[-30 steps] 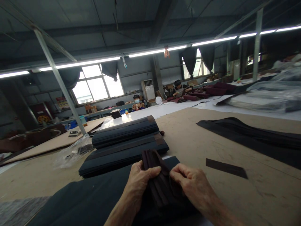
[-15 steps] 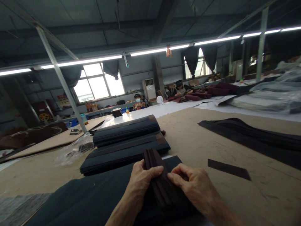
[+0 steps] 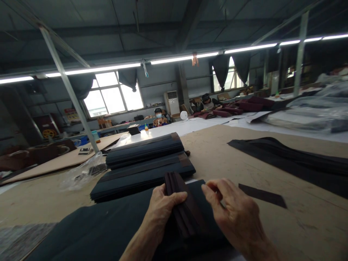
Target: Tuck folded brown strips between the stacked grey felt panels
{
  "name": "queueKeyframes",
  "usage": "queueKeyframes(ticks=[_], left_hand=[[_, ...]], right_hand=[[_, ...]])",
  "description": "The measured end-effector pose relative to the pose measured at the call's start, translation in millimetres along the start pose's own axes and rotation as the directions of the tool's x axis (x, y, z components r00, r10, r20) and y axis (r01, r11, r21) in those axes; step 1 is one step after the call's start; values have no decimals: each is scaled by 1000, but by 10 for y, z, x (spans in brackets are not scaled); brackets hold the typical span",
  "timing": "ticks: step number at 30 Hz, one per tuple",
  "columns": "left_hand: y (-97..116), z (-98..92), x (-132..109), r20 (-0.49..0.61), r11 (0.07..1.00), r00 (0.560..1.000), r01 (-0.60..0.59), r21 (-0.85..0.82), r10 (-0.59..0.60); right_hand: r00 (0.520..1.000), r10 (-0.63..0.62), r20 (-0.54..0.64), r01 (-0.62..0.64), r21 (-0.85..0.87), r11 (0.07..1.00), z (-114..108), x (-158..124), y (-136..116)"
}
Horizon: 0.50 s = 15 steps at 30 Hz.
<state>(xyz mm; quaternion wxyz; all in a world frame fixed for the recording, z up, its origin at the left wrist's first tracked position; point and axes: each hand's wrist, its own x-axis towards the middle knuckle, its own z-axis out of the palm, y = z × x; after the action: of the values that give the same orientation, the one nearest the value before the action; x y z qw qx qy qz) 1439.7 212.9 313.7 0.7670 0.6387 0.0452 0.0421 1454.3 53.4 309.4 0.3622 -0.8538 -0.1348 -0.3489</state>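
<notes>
My left hand (image 3: 161, 207) is closed round a folded bundle of dark brown fabric strips (image 3: 178, 183), with the thumb pressed on top. The bundle lies tilted over a dark teal fabric piece (image 3: 92, 228). To its right, my right hand (image 3: 235, 208) is raised off the bundle. Its thumb and index finger are pinched together, and whatever may be between them is too small to make out. A single dark brown strip (image 3: 262, 195) lies flat on the table just beyond the right hand.
Two stacks of folded dark teal fabric (image 3: 144, 177) lie ahead. A clear plastic bag (image 3: 81, 172) is at the left, black fabric pieces (image 3: 288, 159) at the right. Grey cloth (image 3: 24, 235) is at the near left. Across the brown-covered table (image 3: 209, 156), two people sit farther back.
My right hand has lifted away from the bundle, moving up and to the right. The left hand keeps its hold in nearly the same place.
</notes>
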Motion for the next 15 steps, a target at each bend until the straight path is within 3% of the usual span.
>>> queueKeyframes(ticks=[2, 4, 5, 9, 12, 15], left_hand=[[-5, -2, 0, 2, 1000, 1000, -10, 9, 10], [-3, -1, 3, 5, 1000, 1000, 0, 9, 0], [0, 0, 5, 8, 1000, 1000, 1, 6, -1], [14, 5, 13, 25, 1000, 1000, -13, -7, 13], [14, 3, 12, 19, 1000, 1000, 1, -12, -1], [7, 2, 3, -3, 1000, 1000, -5, 11, 5]], right_hand=[[976, 0, 219, -19, 85, 996, 0, -23, -44], [899, 79, 430, -142, 116, 983, 18, -45, -78], [874, 102, 474, -181, 124, 976, 31, -53, -85], [887, 107, 448, -166, 96, 981, 84, -53, -44], [897, 149, 415, -156, -18, 988, 93, -39, 15], [994, 56, 98, -50, -63, 997, 70, -52, 33]])
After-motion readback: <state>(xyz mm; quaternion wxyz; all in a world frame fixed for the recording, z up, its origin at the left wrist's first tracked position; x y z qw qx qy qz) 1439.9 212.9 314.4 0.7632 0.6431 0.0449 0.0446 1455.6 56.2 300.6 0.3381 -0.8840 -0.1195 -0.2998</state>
